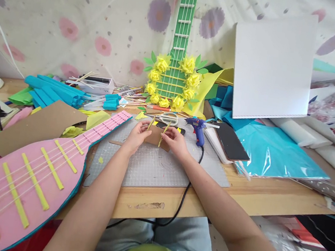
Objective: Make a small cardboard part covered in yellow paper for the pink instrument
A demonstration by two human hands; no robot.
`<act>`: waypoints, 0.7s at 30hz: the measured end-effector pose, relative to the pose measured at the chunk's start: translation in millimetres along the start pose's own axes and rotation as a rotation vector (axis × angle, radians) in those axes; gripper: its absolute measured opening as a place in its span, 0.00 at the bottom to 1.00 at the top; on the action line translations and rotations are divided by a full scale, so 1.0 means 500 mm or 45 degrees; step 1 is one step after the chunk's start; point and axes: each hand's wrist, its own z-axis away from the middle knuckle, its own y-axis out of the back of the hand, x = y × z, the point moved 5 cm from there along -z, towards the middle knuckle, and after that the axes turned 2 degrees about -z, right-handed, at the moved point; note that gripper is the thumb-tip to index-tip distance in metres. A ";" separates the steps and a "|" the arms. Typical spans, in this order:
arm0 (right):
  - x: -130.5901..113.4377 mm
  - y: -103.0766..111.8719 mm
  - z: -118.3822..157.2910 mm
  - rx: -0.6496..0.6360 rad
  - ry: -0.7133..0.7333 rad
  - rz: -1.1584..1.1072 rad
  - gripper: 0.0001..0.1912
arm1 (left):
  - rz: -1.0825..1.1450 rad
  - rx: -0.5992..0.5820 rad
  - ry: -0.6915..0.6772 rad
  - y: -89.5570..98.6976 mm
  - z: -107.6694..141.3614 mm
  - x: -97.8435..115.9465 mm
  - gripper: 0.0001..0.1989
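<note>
Over the grey cutting mat [108, 163], a small piece of brown cardboard [155, 135] is held between my two hands. My left hand [137, 137] grips its left end, fingers closed beside a thin yellowish strip [151, 122] that stands up from it. At the right end, my right hand [177, 141] pinches the cardboard near a second, similar strip [163, 136]. Whether the strips are fixed to the cardboard, I cannot tell. Just beyond my fingers lie scissors with pale handles [171, 119]. To the right of my right hand is a blue glue gun [198, 130].
A pink paper-covered instrument [42, 147] lies at the left, a green one with yellow flowers [174, 79] stands behind. A phone [232, 141], a wrapped blue sheet pack [277, 151] and a white panel [272, 69] are right. The glue gun's cord [185, 197] hangs over the table edge.
</note>
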 end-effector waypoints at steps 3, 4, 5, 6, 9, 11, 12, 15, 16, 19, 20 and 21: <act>0.000 0.003 0.001 0.027 -0.024 -0.021 0.12 | 0.014 0.011 0.050 0.001 0.001 -0.002 0.18; 0.000 0.004 0.000 0.040 -0.029 -0.032 0.12 | 0.029 0.018 0.069 0.002 0.001 -0.001 0.18; 0.001 0.006 0.000 0.055 -0.036 -0.048 0.12 | 0.048 0.027 0.088 0.001 0.002 -0.001 0.17; 0.003 0.008 -0.001 0.068 -0.045 -0.069 0.12 | 0.072 0.036 0.104 0.001 0.003 0.001 0.17; 0.011 0.015 -0.004 0.109 -0.084 -0.144 0.14 | 0.142 0.047 0.132 -0.002 0.005 0.003 0.16; 0.018 0.017 -0.006 0.128 -0.106 -0.178 0.15 | 0.159 0.045 0.136 -0.003 0.005 0.002 0.16; 0.020 0.017 -0.007 0.135 -0.113 -0.192 0.16 | 0.161 0.040 0.138 -0.003 0.005 0.001 0.16; 0.025 0.016 -0.009 0.142 -0.123 -0.235 0.18 | 0.178 0.007 0.160 -0.004 0.006 0.000 0.18; 0.026 0.016 -0.009 0.146 -0.126 -0.246 0.18 | 0.189 -0.013 0.172 -0.006 0.007 0.000 0.18; 0.028 0.015 -0.011 0.175 -0.142 -0.264 0.17 | 0.210 -0.078 0.199 -0.012 0.012 0.003 0.21; 0.029 0.016 -0.012 0.184 -0.148 -0.269 0.17 | 0.206 -0.089 0.202 -0.013 0.014 0.003 0.21; 0.030 0.016 -0.012 0.193 -0.152 -0.274 0.17 | 0.199 -0.091 0.202 -0.014 0.015 0.003 0.21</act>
